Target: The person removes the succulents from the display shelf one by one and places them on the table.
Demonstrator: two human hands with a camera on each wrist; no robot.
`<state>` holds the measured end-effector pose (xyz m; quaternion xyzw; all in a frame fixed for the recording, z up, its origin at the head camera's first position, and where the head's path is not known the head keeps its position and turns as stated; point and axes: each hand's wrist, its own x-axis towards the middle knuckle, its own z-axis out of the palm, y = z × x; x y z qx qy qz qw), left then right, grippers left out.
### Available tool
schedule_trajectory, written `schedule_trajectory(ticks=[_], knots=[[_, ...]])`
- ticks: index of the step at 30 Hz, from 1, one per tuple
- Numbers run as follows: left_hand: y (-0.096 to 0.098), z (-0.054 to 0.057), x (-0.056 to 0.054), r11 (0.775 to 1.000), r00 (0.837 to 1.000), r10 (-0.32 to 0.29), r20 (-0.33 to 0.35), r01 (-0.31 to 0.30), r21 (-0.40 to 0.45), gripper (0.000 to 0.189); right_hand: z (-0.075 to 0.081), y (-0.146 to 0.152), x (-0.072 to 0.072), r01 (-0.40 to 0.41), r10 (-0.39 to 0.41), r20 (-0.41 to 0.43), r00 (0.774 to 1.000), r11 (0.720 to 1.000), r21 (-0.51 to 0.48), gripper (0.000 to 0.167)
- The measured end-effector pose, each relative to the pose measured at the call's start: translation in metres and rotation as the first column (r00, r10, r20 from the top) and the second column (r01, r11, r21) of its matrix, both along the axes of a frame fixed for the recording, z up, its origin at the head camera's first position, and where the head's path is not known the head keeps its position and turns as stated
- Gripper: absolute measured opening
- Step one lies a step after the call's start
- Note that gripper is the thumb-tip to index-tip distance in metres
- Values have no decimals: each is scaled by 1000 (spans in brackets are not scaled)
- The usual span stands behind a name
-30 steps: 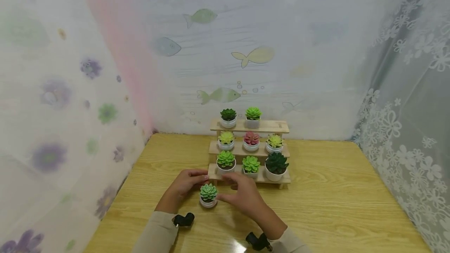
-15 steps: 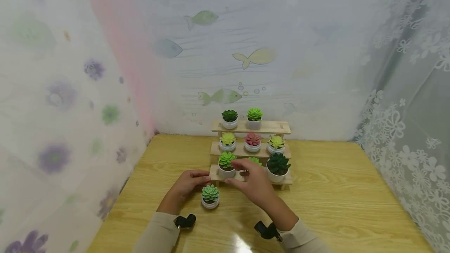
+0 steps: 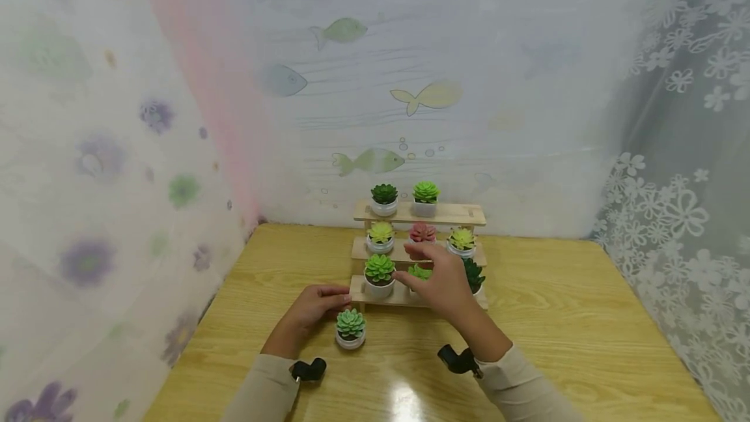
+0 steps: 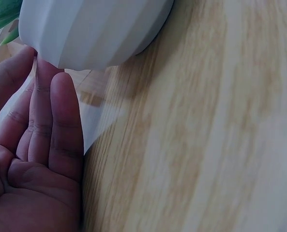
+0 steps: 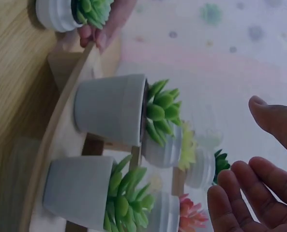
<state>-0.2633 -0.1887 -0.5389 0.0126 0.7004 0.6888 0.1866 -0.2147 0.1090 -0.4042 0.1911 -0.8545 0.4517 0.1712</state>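
A three-tier wooden plant stand (image 3: pixel 457 213) holds several small potted succulents. My left hand (image 3: pixel 313 310) pinches the left end of its lowest board between thumb and fingers. In front of that hand, a pale green succulent in a white pot (image 3: pixel 350 328) stands upright on the table; its ribbed pot (image 4: pixel 95 34) fills the top of the left wrist view. My right hand (image 3: pixel 450 286) is raised before the stand's lower tiers, thumb and fingers spread and holding nothing. It partly covers the lower middle succulent (image 3: pixel 418 271) and the dark green one (image 3: pixel 473 273). The right wrist view shows the right hand (image 5: pixel 264 188) beside the plants.
On the middle tier are two yellow-green succulents (image 3: pixel 381 233) and a red one (image 3: pixel 422 232). Above them, two green succulents (image 3: pixel 384 194) occupy the top board. The wood-grain table (image 3: pixel 556 318) meets a fish-patterned curtain (image 3: pixel 515 148) behind and a flowered curtain (image 3: pixel 117 213) at left.
My right hand has moved away from the pale green succulent, rightward and up across the front of the stand. My left hand stays at the lowest board's left end.
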Motion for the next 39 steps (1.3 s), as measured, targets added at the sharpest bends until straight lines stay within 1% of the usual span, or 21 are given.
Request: schedule_trajectory(ticks=[4,9,11,19,24,29,33,39], knots=[[0,-1,-1,1000,1000,6,-9,-7,-18,41,1,5,-7,9,-9,0,1000,1000,-27,52],[0,-2,-1,1000,1000,18,11,-18,-16,41,2,10,-16,41,-41,-11,999,999,-29,48],[-1,3,-1,1000,1000,18,18,-18,-16,42,6,12,-20,55,-56,-7,998,998,-42,47],[0,25,-2,999,1000,13,1,-12,-47,41,28,21,-29,107,-102,53,993,988,-112,47],[0,37,-3,999,1000,4,16,-4,-38,40,39,27,-36,139,-132,60,989,983,-119,48],[1,38,-2,999,1000,0,19,1,-37,40,44,31,-41,158,-154,35,987,978,-133,48],[0,38,-3,999,1000,0,19,1,-41,41,44,34,-45,173,-173,17,985,978,-117,49],[-1,38,-2,999,1000,-15,-3,15,-51,39,44,39,-55,207,-203,45,978,971,-119,54]])
